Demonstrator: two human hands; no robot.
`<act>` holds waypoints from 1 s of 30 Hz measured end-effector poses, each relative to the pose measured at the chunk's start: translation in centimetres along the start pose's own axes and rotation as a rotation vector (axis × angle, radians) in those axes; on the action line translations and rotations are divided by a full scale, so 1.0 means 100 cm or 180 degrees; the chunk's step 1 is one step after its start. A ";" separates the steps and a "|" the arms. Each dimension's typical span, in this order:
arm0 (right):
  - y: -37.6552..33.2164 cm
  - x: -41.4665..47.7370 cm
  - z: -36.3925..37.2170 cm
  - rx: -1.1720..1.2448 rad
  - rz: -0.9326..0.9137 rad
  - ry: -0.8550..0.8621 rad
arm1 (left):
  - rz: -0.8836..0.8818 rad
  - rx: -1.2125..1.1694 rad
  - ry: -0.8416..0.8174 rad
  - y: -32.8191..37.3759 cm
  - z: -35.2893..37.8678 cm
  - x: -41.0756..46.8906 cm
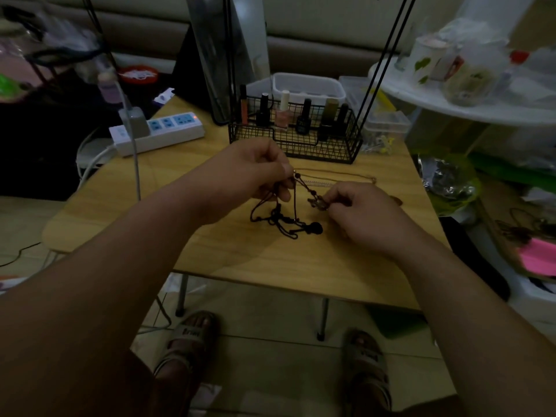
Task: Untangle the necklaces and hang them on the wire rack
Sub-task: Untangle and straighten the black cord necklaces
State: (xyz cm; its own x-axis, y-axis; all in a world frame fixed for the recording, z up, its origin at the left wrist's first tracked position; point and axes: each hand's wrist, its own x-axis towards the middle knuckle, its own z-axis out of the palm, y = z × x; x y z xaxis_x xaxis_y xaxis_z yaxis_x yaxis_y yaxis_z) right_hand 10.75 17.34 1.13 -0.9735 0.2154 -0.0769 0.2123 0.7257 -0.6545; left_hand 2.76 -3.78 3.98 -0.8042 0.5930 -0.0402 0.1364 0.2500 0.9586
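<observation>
A tangle of dark cord necklaces (282, 221) with beads lies on the wooden table (228, 254) and partly hangs between my hands. My left hand (255, 173) pinches a beaded cord near its top, just above the table. My right hand (358, 212) pinches a small metal pendant (317, 203) on the same strand. A thin light chain (334, 177) lies flat behind my hands. The black wire rack (296, 147) stands at the table's back, its tall black rods (382, 64) rising out of view.
Several nail polish bottles (282, 114) stand in the rack's basket. A white power strip (159, 132) with a plugged charger lies at the back left. Clear plastic boxes (310, 85) sit behind the rack. A cluttered white shelf (469, 94) is at the right.
</observation>
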 end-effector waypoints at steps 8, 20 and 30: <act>-0.006 0.000 0.003 0.0176 -0.0132 0.0016 | 0.0307 -0.1131 -0.0220 0.009 -0.001 0.002; -0.019 -0.005 0.016 -0.0126 -0.0613 -0.0475 | 0.0533 -0.2726 -0.0076 0.016 -0.007 0.015; -0.009 -0.012 -0.023 0.2972 0.0279 0.0079 | -0.0309 -0.1311 0.0382 0.003 -0.009 0.009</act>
State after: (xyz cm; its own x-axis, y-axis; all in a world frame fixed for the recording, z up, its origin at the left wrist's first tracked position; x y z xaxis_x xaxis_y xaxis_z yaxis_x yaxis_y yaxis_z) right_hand 11.96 17.95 3.54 -0.9529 0.2661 -0.1455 0.1200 -0.1097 -0.9867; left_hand 1.54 -3.81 4.51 -0.8668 0.4826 -0.1258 -0.1656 -0.0405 0.9854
